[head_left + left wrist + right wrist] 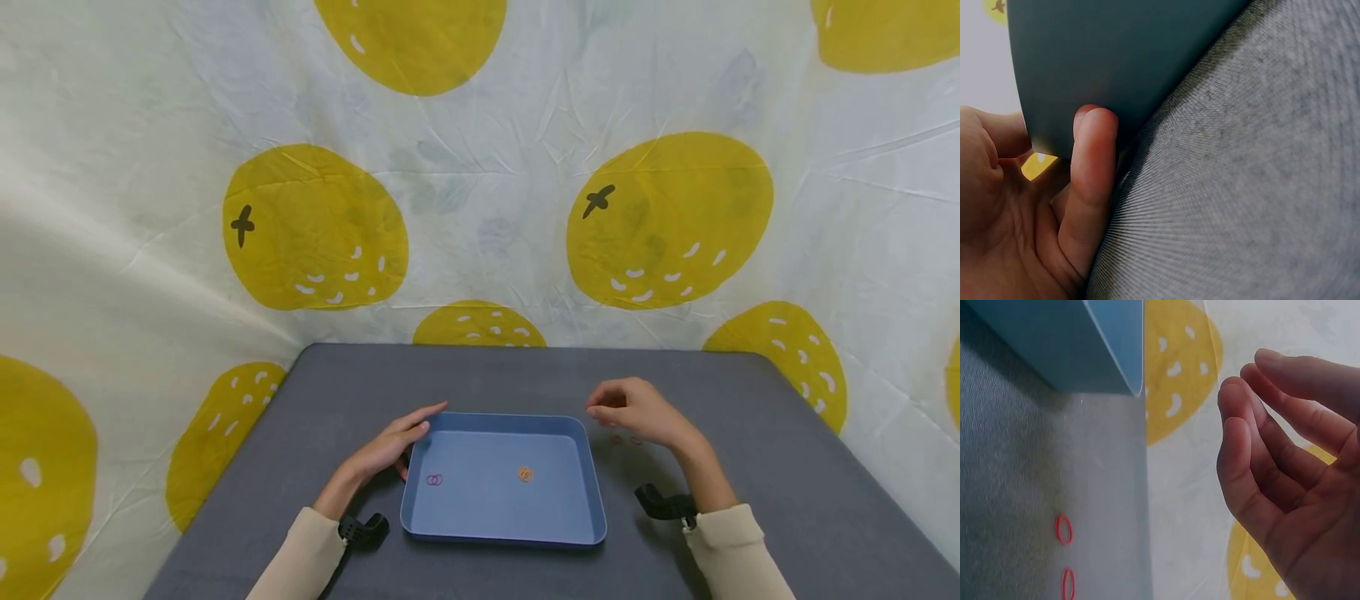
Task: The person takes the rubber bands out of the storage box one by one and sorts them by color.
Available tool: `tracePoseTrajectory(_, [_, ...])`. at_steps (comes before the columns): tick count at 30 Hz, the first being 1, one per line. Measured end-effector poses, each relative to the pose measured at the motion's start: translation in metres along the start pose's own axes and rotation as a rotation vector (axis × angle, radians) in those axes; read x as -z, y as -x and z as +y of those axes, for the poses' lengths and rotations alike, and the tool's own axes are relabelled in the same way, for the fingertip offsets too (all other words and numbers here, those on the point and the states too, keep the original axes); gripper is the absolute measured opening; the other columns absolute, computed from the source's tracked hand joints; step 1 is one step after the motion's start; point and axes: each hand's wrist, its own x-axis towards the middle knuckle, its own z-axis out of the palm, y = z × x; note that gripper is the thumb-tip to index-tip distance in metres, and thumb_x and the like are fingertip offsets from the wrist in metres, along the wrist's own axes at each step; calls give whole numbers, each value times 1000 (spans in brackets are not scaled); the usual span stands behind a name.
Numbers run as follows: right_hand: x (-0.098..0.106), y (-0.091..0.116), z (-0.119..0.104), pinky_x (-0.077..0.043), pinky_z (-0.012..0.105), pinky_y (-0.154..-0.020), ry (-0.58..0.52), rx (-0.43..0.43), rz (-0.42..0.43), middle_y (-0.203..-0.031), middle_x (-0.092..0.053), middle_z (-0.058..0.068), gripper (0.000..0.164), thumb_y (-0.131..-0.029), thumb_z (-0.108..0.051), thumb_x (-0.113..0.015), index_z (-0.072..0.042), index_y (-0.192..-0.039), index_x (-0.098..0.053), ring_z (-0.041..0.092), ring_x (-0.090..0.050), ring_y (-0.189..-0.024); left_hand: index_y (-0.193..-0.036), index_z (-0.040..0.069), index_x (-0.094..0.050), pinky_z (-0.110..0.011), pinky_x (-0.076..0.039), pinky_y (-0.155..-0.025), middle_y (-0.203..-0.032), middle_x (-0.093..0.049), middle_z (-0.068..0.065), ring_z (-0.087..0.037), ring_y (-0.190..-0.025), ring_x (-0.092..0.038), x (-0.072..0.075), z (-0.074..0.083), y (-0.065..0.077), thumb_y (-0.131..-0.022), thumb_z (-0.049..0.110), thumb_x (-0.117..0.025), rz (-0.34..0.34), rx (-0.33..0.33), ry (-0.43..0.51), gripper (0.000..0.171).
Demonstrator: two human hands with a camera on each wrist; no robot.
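Observation:
A shallow blue tray (491,508) lies on the table, and my left hand (386,450) rests at its back left corner. In the left wrist view, an extended finger (1094,156) touches the tray's outer wall (1116,56). My right hand (633,411) hovers just right of the tray's back right corner, fingers loosely bent, with nothing between fingers and thumb in the right wrist view. Under it on the table lie two red rubber bands (1064,529). Inside the tray are thin purplish-red bands (434,480) at the left and a cluster of orange bands (525,474) near the middle.
The dark grey table (360,379) has rounded back corners. A white cloth (487,242) printed with large yellow fruit hangs behind and beside it. Black wrist cameras (666,503) sit on both forearms, close above the tabletop.

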Motion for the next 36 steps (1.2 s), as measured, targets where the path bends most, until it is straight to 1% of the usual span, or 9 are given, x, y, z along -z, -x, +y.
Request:
tracePoseTrajectory(3, [-3,-2,-7,-55,29,-60,6,14,-14,-91,-74,15,18,-100,-20,-69,-3,-103,-75,21,-67,-76,-161,35,-36,-38,-59,-55,-166,-33,-15,-32,-119,-59,0,-1,0,-114,33,-38,0,-2,0,47])
tracePoseTrajectory(7, [-8,-5,-13,-54,31,-55,1,25,-38,-91,-75,14,20,-100,-21,-70,-1,-104,-75,25,-68,-79,-162,35,-35,-38,-59,-55,-166,-32,-15,-31,-119,-59,0,-3,0,-114,32,-37,-2,-8,-1,48])
tracePoseTrajectory(8, [-9,-6,-14,-54,31,-54,4,30,-40,-91,-75,14,20,-99,-21,-70,-2,-103,-75,24,-68,-78,-162,35,-35,-38,-59,-55,-167,-32,-14,-31,-119,-59,0,-3,0,-114,32,-37,-2,-9,0,48])
tracePoseTrajectory(15, [-23,-15,-25,-55,24,-66,33,97,-66,-89,-75,10,16,-98,-20,-72,-4,-100,-76,9,-64,-73,-162,34,-35,-38,-59,-54,-166,-33,-16,-27,-112,-61,-1,-2,0,-114,33,-38,-5,-9,1,48])
tracePoseTrajectory(18, [-32,-19,-31,-55,25,-66,27,115,-98,-89,-75,12,15,-98,-18,-71,-4,-100,-76,12,-65,-73,-162,34,-35,-37,-59,-55,-165,-34,-16,-27,-109,-63,-2,-2,0,-114,34,-38,-11,-6,6,48])
tracePoseTrajectory(26, [-52,-34,-50,-53,25,-65,27,154,-194,-86,-76,9,8,-99,-17,-71,-13,-96,-77,21,-68,-75,-162,34,-35,-38,-59,-55,-167,-32,-15,-31,-120,-59,-2,-2,-1,-114,33,-38,-6,-1,8,48])
tracePoseTrajectory(30, [-60,-42,-59,-54,24,-69,22,168,-234,-88,-76,8,7,-98,-15,-71,-11,-97,-76,29,-70,-78,-162,35,-35,-38,-59,-54,-167,-32,-15,-32,-121,-58,-2,-2,0,-114,32,-37,-4,0,5,48])
tracePoseTrajectory(32, [-65,-47,-63,-55,24,-70,17,174,-257,-89,-76,9,7,-98,-14,-71,-10,-97,-76,29,-71,-80,-162,35,-35,-38,-59,-54,-167,-32,-14,-33,-122,-58,-1,-1,0,-114,31,-37,-1,4,4,47])
tracePoseTrajectory(36, [-78,-59,-71,-55,23,-71,25,185,-300,-92,-77,9,6,-98,-12,-71,-8,-96,-76,19,-70,-77,-162,35,-35,-39,-59,-55,-167,-31,-14,-34,-125,-56,-1,1,0,-114,32,-37,2,16,5,48])
